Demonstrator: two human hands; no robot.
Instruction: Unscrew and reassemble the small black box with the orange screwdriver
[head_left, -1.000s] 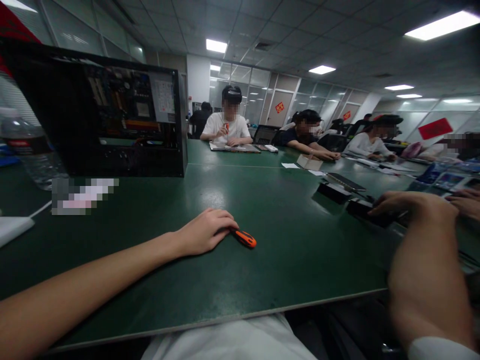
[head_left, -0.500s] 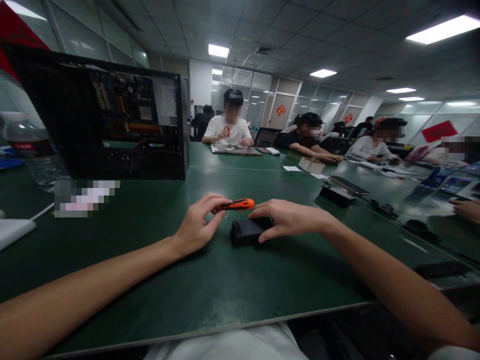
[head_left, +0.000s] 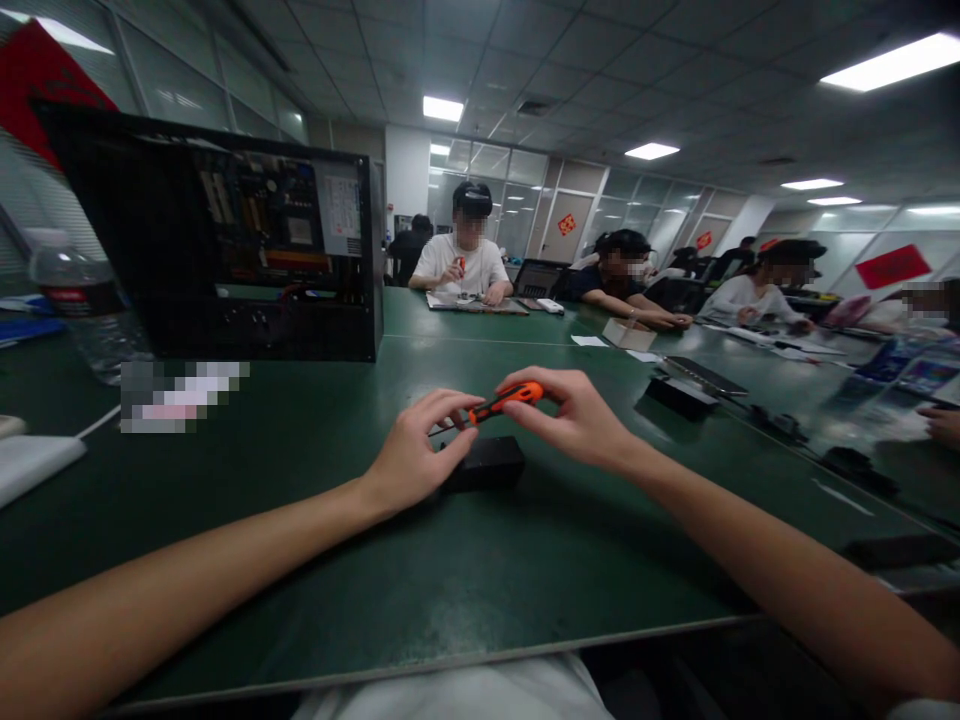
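Observation:
An orange-handled screwdriver [head_left: 512, 396] is held between both hands above the green table [head_left: 480, 560]. My left hand [head_left: 417, 455] pinches its shaft end, and my right hand [head_left: 576, 415] grips the orange handle. Directly under the hands a small black box [head_left: 486, 463] lies flat on the table, with my left fingers close to its left edge.
An open black computer case [head_left: 225, 250] stands at the back left, a water bottle [head_left: 82, 300] beside it. A white item [head_left: 34, 465] lies at the far left. Other black boxes [head_left: 679, 395] and devices sit to the right. Several people sit at the table's far side.
My right hand came in from the right, set the black box in front of me, then rose to grip the screwdriver's handle. My left hand lifted the screwdriver off the table.

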